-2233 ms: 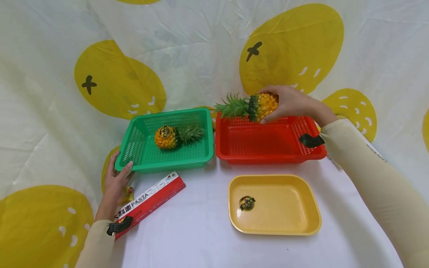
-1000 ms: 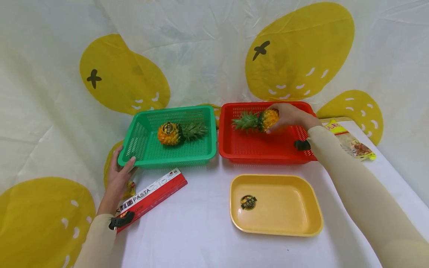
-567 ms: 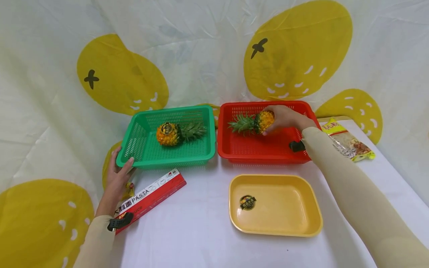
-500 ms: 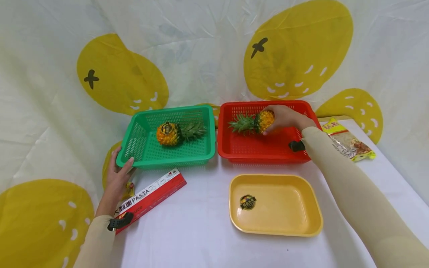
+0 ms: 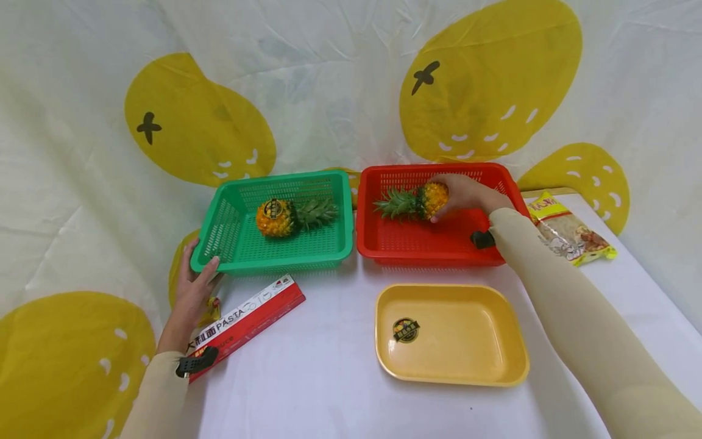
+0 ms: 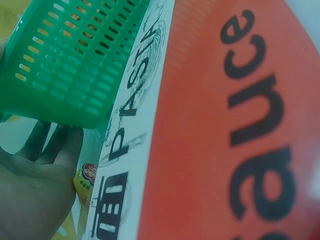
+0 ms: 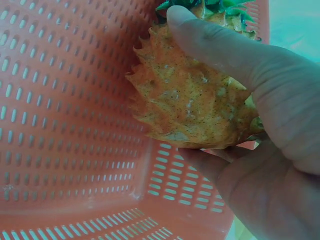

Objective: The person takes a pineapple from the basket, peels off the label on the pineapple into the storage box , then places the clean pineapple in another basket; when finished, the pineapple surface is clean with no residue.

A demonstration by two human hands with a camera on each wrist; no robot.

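Observation:
In the head view my right hand (image 5: 466, 194) grips an orange-yellow pineapple (image 5: 436, 196) by its body, inside the red basket (image 5: 439, 253). Its green leaves point left. The right wrist view shows the thumb on one side of the pineapple (image 7: 190, 95) and fingers on the other. My left hand (image 5: 192, 289) holds the near left corner of the green basket (image 5: 274, 267), thumb on the rim; in the left wrist view fingers reach under the basket (image 6: 70, 95). A second pineapple (image 5: 275, 217) with a dark sticker lies in the green basket, leaves to the right.
A red and white pasta box (image 5: 247, 320) lies slantwise by the left forearm, a small yellow packet (image 5: 211, 311) beside it. A yellow tray (image 5: 455, 341) with a sticker stands before the red basket. Right of that basket lies a yellow-edged food bag (image 5: 570, 231).
My right hand has brought the pineapple down from above the red basket's back rim into the basket. In the last half second hardly anything moves. The left hand stays at the green basket's corner.

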